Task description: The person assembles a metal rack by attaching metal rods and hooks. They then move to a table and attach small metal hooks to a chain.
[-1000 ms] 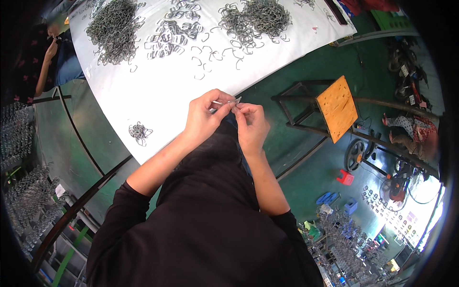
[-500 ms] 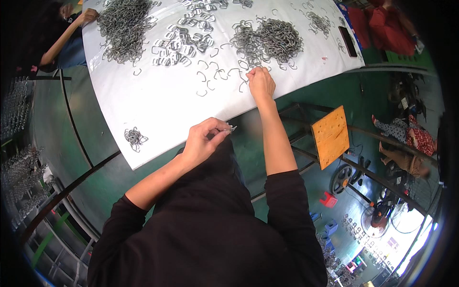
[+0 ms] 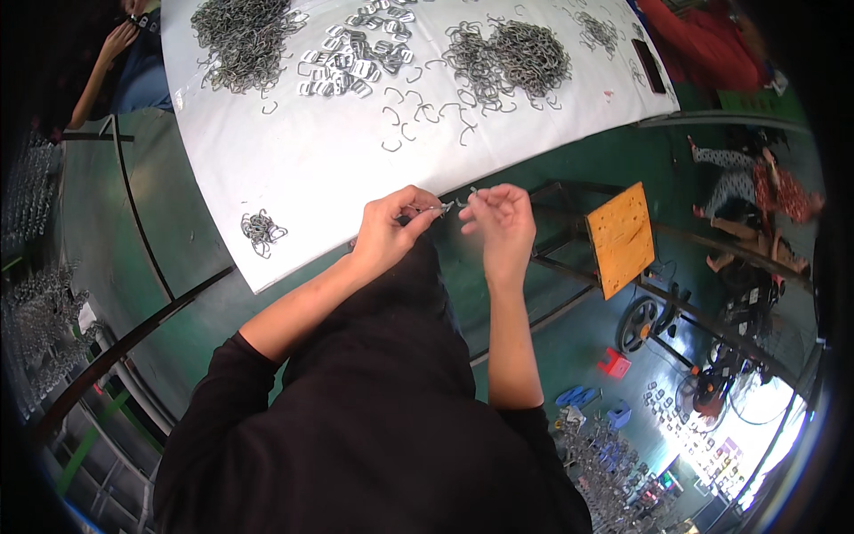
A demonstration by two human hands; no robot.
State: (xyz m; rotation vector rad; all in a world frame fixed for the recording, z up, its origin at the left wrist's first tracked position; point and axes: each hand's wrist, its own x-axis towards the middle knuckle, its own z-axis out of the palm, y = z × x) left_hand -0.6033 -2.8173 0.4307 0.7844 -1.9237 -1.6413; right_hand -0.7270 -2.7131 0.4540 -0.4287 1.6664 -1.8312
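My left hand [image 3: 396, 227] pinches a small metal piece [image 3: 447, 206] in front of the table's near edge; its exact shape is too small to tell. Close beside it, my right hand [image 3: 505, 222] grips a bent wire hook [image 3: 463, 201] between thumb and fingers, its end near the piece in the left. Beyond both hands, several loose wire hooks [image 3: 425, 112] lie scattered on the white table [image 3: 302, 178]. Behind them are a heap of the same hooks [image 3: 525, 58] and a spread of flat metal buckles [image 3: 347, 67].
A large pile of metal parts [image 3: 238, 40] fills the far left, and a small cluster [image 3: 262, 233] sits at the near left corner. A dark phone [image 3: 648, 66] lies by the right edge. A wooden-topped stool [image 3: 621, 240] stands right of me. Another person's hand [image 3: 120, 40] shows at far left.
My right hand has come back from the loose hooks to beside my left hand, now with a wire hook in it. The left hand has stayed shut on its metal piece.
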